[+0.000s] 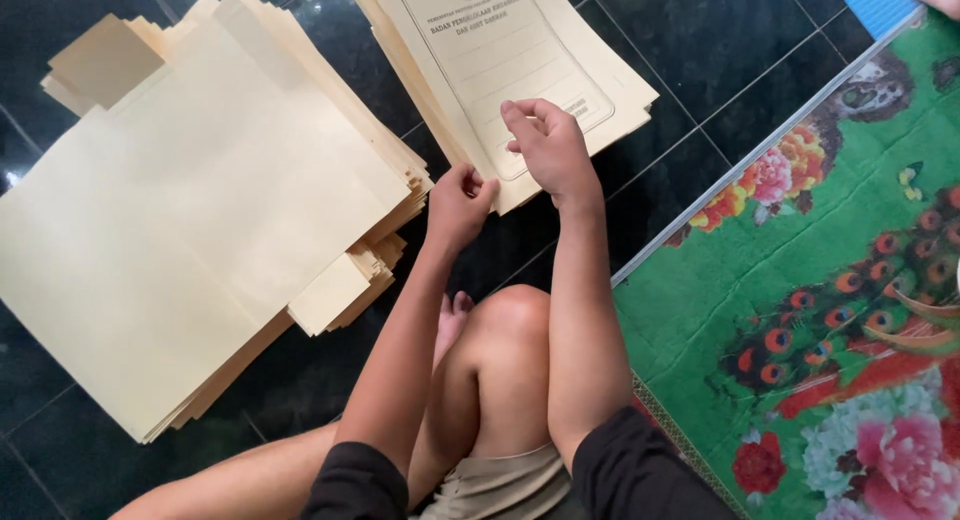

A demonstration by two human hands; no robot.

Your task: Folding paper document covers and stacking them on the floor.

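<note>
both hands (460,205) (548,145) work the printed folder (500,60) — fingers pinching its near edge; next comes a clean lift off the stack.

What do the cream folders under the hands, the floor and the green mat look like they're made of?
Printed folder stack: matte cream card, thin layered edges. Blank folder pile: the same card, folded flaps showing. Floor: glossy dark tile, grout lines and reflections. Green mat: probably printed fabric or plastic sheet, with flowers and peacock feathers.

Black short sleeves, beige shorts – bare forearms, bare knee (no rings, watch).
</note>
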